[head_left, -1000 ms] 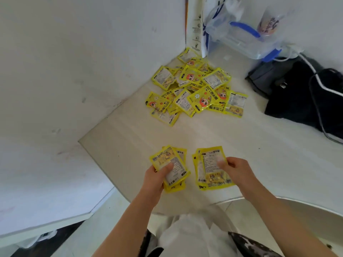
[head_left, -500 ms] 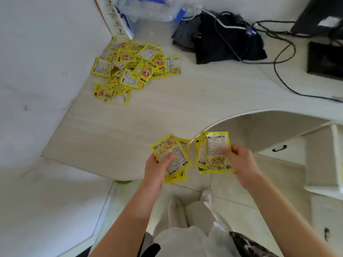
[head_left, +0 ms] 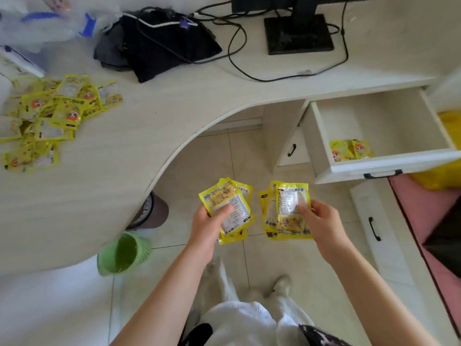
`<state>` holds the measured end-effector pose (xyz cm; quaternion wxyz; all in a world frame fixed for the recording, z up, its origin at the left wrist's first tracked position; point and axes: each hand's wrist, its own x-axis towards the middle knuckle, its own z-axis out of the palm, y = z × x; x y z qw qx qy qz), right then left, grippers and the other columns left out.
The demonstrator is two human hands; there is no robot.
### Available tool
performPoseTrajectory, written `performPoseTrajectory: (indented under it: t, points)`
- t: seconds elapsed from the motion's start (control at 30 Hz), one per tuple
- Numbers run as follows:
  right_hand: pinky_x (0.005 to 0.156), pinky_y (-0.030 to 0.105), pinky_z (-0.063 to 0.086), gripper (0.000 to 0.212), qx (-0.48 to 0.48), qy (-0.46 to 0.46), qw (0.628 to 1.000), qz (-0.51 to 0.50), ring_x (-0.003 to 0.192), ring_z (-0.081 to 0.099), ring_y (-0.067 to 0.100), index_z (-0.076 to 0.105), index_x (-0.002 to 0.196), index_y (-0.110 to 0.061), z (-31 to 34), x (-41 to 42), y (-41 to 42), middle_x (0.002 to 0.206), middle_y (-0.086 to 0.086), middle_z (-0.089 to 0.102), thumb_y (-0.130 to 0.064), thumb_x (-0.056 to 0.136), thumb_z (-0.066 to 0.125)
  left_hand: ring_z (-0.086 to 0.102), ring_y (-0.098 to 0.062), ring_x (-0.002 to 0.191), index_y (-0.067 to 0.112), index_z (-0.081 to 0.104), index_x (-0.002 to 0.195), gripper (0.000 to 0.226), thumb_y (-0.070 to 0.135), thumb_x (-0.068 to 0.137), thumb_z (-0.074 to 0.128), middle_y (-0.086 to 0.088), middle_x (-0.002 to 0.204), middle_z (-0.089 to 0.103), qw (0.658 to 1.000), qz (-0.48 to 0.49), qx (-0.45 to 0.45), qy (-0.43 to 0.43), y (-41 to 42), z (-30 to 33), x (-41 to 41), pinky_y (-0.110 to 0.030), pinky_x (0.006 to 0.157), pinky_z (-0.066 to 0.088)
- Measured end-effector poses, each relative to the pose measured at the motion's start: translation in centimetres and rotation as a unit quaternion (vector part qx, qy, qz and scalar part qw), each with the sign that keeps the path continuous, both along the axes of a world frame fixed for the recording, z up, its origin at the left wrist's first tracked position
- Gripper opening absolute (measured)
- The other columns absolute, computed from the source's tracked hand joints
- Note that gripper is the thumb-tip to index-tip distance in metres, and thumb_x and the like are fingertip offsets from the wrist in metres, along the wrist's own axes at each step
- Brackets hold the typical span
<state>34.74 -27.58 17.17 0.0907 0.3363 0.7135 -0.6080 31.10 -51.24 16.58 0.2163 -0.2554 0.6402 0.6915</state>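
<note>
While both hands hover above the tiled floor (head_left: 224,156), the left hand (head_left: 209,228) grips a fanned stack of yellow packets (head_left: 225,208), thumb curled over the top one. The right hand (head_left: 321,226) pinches a second stack (head_left: 287,211) just beside it. Beyond the right fingers, an open drawer (head_left: 374,168) holds a few packets (head_left: 349,149). Far left of the left fingers, a loose pile (head_left: 50,116) lies on the desk (head_left: 124,158).

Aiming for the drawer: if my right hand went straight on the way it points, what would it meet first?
The right hand points forward-left: probably the desk's curved edge first, not the open drawer; depth unclear.
</note>
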Motion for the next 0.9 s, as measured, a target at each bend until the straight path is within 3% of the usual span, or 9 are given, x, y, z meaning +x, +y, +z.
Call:
performPoseTrajectory:
  t: [0.07,0.17,0.43,0.7,0.8,0.9]
  points:
    - [0.063,0.034,0.046,0.017,-0.005,-0.009,1.0,-0.025,0.067,0.057,0.021,0.068,0.089,0.0,0.0,2.0,3.9,0.075,0.012,0.065,-0.016,0.091,0.061,0.07,-0.026,0.101,0.016,0.07,0.107,0.029,0.018,0.079,0.076,-0.005,0.104,0.075,1.0,-0.014,0.006,-0.013,4.1,0.0,1.1,-0.055,0.094,0.052]
    - [0.067,0.039,0.05,0.015,-0.01,-0.021,0.999,-0.044,0.07,0.061,0.023,0.069,0.092,-0.003,-0.1,4.0,9.2,0.082,0.015,0.069,-0.016,0.092,0.06,0.07,-0.027,0.101,0.015,0.07,0.106,0.026,0.017,0.081,0.076,-0.006,0.104,0.075,0.999,-0.016,0.012,-0.029,9.8,-0.3,2.2,-0.058,0.096,0.049]
    - [0.06,0.033,0.044,0.016,-0.008,-0.027,0.996,-0.086,0.066,0.057,0.022,0.067,0.084,-0.004,-0.4,5.2,20.0,0.073,0.009,0.065,-0.016,0.092,0.06,0.07,-0.029,0.1,0.012,0.07,0.106,0.024,0.013,0.082,0.074,-0.009,0.103,0.075,0.998,-0.033,0.027,-0.045,21.5,-1.0,1.7,-0.057,0.097,0.049]
    - [0.064,0.041,0.045,0.018,0.002,-0.03,0.992,-0.12,0.07,0.056,0.024,0.065,0.081,-0.002,-1.2,-0.9,29.3,0.075,0.013,0.062,-0.018,0.09,0.062,0.07,-0.027,0.102,0.014,0.071,0.102,0.02,0.011,0.082,0.073,-0.006,0.103,0.075,0.997,-0.066,0.029,-0.039,30.2,-2.2,-4.7,-0.054,0.098,0.049]
    - [0.075,0.058,0.054,0.015,-0.001,-0.031,0.991,-0.126,0.075,0.061,0.028,0.067,0.085,-0.002,-1.4,-4.2,32.5,0.089,0.028,0.068,-0.016,0.089,0.063,0.071,-0.024,0.099,0.016,0.071,0.098,0.018,0.008,0.082,0.073,-0.003,0.099,0.076,0.996,-0.078,0.023,-0.044,33.7,-2.5,-8.2,-0.048,0.094,0.053]
    - [0.081,0.059,0.054,0.013,0.013,-0.038,0.991,-0.124,0.082,0.067,0.033,0.069,0.089,-0.004,-1.5,-7.2,35.4,0.098,0.028,0.069,-0.014,0.091,0.061,0.071,-0.023,0.1,0.015,0.071,0.101,0.022,0.01,0.08,0.075,-0.003,0.102,0.076,0.993,-0.102,0.01,-0.052,36.8,-2.8,-11.3,-0.046,0.094,0.053]
